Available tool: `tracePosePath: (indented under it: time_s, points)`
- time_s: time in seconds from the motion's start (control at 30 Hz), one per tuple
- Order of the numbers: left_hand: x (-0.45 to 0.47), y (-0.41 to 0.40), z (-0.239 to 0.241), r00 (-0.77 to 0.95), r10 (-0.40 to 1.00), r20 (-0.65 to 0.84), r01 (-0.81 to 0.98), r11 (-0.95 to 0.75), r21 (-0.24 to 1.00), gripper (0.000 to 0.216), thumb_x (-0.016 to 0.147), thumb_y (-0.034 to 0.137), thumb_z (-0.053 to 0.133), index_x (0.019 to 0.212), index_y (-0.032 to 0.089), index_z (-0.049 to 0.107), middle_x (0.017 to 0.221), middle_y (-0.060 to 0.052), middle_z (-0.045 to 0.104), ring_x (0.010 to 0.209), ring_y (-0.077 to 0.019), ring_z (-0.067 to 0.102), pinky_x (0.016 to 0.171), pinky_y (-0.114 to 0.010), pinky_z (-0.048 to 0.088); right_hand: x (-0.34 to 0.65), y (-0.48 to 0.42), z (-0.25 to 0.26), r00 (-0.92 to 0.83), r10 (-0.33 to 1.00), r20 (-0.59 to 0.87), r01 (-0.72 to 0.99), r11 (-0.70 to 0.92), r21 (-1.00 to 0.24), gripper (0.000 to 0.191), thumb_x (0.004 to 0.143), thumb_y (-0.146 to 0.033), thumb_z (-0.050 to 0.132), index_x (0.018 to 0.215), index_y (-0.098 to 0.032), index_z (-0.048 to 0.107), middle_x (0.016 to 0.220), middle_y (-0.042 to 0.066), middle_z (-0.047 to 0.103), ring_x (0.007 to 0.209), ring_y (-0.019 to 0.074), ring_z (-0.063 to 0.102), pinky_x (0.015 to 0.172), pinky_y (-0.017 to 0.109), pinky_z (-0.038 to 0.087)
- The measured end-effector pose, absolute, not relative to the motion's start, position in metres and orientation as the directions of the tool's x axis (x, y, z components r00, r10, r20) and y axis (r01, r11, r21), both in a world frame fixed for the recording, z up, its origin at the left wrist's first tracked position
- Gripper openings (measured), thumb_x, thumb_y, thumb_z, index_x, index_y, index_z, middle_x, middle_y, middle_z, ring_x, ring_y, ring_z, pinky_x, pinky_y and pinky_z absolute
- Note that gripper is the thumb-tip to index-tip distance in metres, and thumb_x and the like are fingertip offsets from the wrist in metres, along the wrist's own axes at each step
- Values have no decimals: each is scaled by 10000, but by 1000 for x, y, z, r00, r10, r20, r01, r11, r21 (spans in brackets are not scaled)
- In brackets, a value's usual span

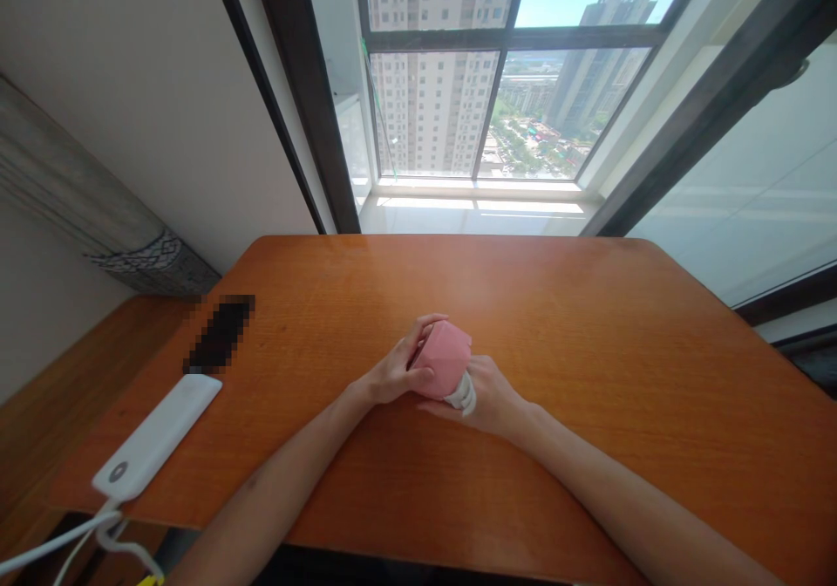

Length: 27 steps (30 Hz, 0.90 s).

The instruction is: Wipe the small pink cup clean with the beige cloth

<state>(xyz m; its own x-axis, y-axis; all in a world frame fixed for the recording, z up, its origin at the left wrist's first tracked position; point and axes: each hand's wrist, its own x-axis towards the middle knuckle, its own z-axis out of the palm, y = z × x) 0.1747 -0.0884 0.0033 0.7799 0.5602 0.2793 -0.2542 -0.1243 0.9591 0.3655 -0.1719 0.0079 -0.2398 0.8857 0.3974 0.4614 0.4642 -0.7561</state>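
Above the middle of the wooden table [588,333], my two hands meet around a pink, flat-faced object [445,359] with angled edges. What kind of thing it is I cannot make out. My left hand [402,370] is closed on its left side, the thumb across the near face and the fingers behind. My right hand [493,398] lies against its right and lower side, with the fingers mostly hidden under it. A white, looped band or cord [463,396] shows between the pink object and my right palm.
A white power strip [157,438] lies at the table's left, with white cables [108,521] hanging over the near edge. Beyond it is a pixelated dark patch [222,333]. A curtain [157,255] hangs at left; a large window [477,106] stands behind the table.
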Motion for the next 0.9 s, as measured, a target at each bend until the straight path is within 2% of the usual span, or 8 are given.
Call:
tracePosePath:
  time_s: [0.1,0.2,0.33,0.4,0.47,0.57,0.73,0.9]
  points:
    - [173,-88,3,787,558,263,-234,-124,964,1013,822,751,765,1602,250,355,1472,-166,628,1287,-374,626,1118,-503,451,362,-171,3,-220,873,436,520,483,-705,240,815,-421,887,695,-260,756,685,38,731,602,178,598,650,305,504]
    - [171,-88,4,804,544,241,-201,-132,971,1063,820,787,742,1635,253,316,1494,-169,606,1300,-389,611,1136,-532,441,358,-175,3,-205,899,386,452,437,-778,266,833,-419,856,679,-251,717,669,15,702,584,160,567,618,294,481]
    - [170,-88,3,799,538,268,-231,-135,963,1163,799,865,699,1696,285,238,1614,-181,489,1389,-421,554,1178,-564,426,353,-182,8,-146,969,200,195,227,-954,261,826,-434,867,788,-234,702,731,8,693,620,159,563,577,283,488]
    - [171,-87,0,780,556,287,-247,-148,958,1171,779,878,710,1698,309,257,1694,-177,381,1436,-430,512,1194,-559,426,351,-184,12,-104,988,115,49,121,-991,289,811,-439,888,872,-228,700,741,3,684,608,150,554,542,269,477]
    - [172,-87,-3,778,561,283,-246,-143,959,1198,741,858,769,1694,325,276,1717,-170,341,1451,-434,497,1208,-559,423,349,-183,16,-92,995,33,-75,26,-997,334,803,-465,896,864,-226,672,644,-25,626,510,122,497,458,245,424]
    - [173,-87,-7,783,558,276,-251,-123,960,1247,702,823,833,1698,346,255,1711,-167,350,1432,-431,520,1217,-581,416,349,-179,20,-115,990,-86,-276,-115,-954,425,766,-529,906,754,-219,616,505,-64,507,394,82,378,355,212,302]
    - [175,-87,-9,779,552,299,-246,-170,954,1231,711,728,895,1694,365,249,1717,-147,351,1531,-437,434,1272,-608,353,355,-169,22,-103,951,-291,-618,-291,-731,445,689,-531,942,793,-194,671,518,-69,505,420,60,351,339,153,282]
    - [175,-88,-4,777,564,279,-176,-231,957,1179,746,551,945,1681,368,249,1689,-139,391,1535,-419,439,1287,-602,345,367,-162,20,-168,920,-353,-704,-363,-611,444,701,-541,937,825,-180,711,545,-61,567,392,33,318,311,122,259]
